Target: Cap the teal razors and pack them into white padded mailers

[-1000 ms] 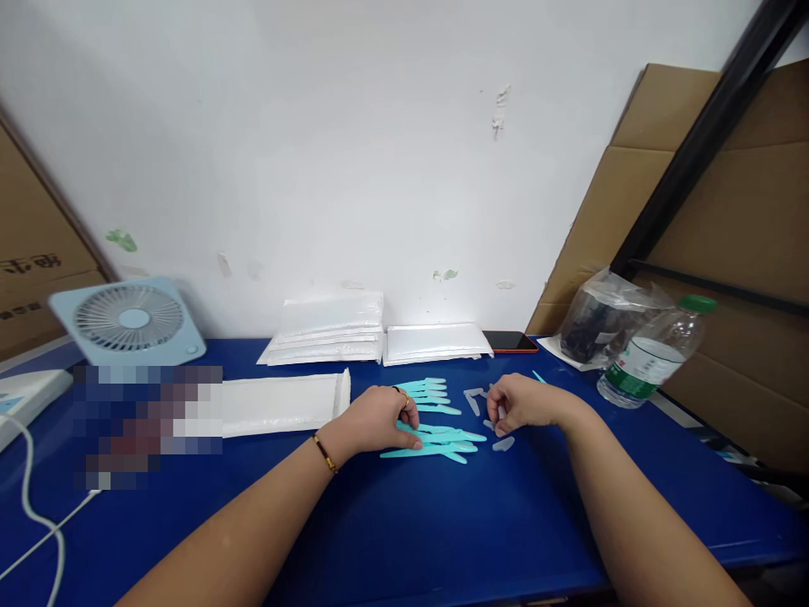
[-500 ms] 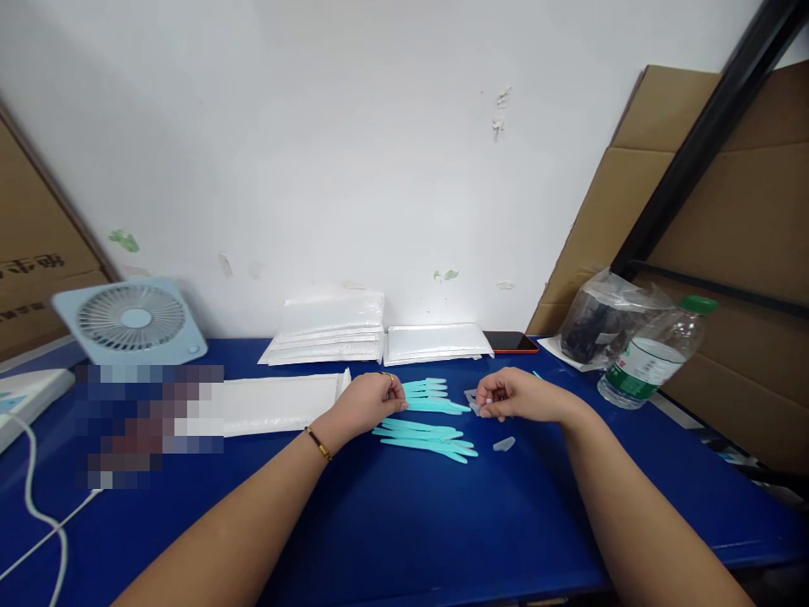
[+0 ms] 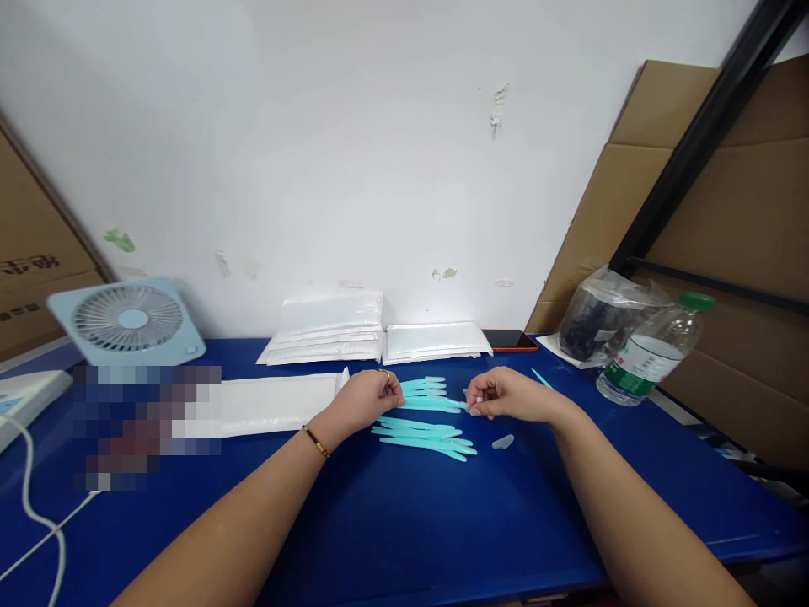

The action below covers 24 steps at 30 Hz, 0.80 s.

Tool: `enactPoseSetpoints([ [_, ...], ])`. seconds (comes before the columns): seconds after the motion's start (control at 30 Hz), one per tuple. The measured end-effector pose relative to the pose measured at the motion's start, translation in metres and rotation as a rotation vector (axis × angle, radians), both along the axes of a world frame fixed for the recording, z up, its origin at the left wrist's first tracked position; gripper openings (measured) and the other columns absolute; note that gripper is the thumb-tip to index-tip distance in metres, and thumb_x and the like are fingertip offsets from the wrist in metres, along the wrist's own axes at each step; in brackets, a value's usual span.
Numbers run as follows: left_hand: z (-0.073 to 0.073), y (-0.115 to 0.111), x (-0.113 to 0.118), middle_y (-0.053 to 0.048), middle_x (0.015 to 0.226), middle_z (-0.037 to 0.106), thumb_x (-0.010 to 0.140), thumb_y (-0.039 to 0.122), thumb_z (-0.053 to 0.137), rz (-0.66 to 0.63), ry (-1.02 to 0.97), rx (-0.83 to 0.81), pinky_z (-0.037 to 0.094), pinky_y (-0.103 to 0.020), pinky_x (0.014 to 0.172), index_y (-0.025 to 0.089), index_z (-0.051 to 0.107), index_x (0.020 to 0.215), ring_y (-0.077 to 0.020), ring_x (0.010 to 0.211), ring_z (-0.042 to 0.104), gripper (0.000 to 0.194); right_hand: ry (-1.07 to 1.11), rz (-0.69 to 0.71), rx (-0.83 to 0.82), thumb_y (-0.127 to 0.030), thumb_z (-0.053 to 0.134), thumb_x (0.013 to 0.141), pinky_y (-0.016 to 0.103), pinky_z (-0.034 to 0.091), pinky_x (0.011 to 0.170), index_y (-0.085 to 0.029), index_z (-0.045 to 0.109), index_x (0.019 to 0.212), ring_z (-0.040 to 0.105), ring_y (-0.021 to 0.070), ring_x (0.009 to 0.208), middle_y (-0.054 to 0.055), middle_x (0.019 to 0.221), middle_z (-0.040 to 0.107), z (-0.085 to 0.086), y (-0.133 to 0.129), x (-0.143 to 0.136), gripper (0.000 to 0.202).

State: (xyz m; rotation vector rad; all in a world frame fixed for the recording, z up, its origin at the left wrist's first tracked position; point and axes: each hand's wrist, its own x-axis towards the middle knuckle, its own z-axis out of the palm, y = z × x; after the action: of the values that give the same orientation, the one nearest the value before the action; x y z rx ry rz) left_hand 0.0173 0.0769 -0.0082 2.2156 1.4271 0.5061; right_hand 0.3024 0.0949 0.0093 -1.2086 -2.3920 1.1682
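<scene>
Delicately, the left hand (image 3: 372,400) pinches a turquoise eyebrow razor (image 3: 436,403); the right hand (image 3: 511,394) bunches at its tip, grip unclear, a translucent blade cap (image 3: 503,442) lying just nearside.

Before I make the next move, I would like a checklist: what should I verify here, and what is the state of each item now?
1. Left hand on a turquoise stick: ok, thumb and fingers pinch it.
2. Right hand at the stick's other end: ok, fingertips are there.
3. Clear piece in the right fingertips: cannot tell, the fingers hide it.
4. Loose clear piece within sight: ok, on the blue table, apart from both hands.
5. All sticks together: not ok, a lone stick lies beyond the right wrist.
6. Bottle closed: ok, green cap on.
</scene>
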Motion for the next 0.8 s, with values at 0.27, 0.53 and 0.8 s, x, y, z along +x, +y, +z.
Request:
enactPoseSetpoints([
  [0.27, -0.002, 0.002, -0.004, 0.002, 0.067, 0.059, 0.075, 0.038, 0.055, 0.022, 0.004, 0.032, 0.034, -0.021, 0.052, 0.020, 0.060, 0.076, -0.0121, 0.060, 0.053, 0.019, 0.018, -0.007, 0.029, -0.030, 0.058, 0.073, 0.024, 0.044, 0.058, -0.014, 0.063, 0.082, 0.055, 0.0121, 0.060, 0.005, 0.072, 0.064, 0.008, -0.002, 0.005, 0.019],
  [0.53, -0.004, 0.001, -0.001, 0.003, 0.067, 0.060, 0.075, 0.039, 0.055, -0.018, -0.034, 0.006, 0.035, -0.021, 0.052, 0.021, 0.060, 0.075, -0.0122, 0.060, 0.054, 0.019, 0.038, 0.004, 0.095, -0.035, 0.061, 0.072, 0.022, 0.041, 0.055, -0.015, 0.062, 0.080, 0.053, 0.0114, 0.057, 0.000, 0.064, 0.059, -0.004, -0.002, -0.013, 0.021],
  [0.8, -0.002, 0.002, -0.005, -0.001, 0.086, 0.063, 0.075, 0.035, 0.057, 0.118, 0.036, 0.229, 0.039, -0.025, 0.066, 0.022, 0.062, 0.085, -0.0172, 0.080, 0.056, 0.018, -0.097, -0.230, 0.431, -0.032, 0.053, 0.077, 0.022, 0.038, 0.055, -0.018, 0.064, 0.078, 0.054, 0.0120, 0.059, 0.001, 0.067, 0.062, -0.005, 0.004, -0.008, 0.017],
])
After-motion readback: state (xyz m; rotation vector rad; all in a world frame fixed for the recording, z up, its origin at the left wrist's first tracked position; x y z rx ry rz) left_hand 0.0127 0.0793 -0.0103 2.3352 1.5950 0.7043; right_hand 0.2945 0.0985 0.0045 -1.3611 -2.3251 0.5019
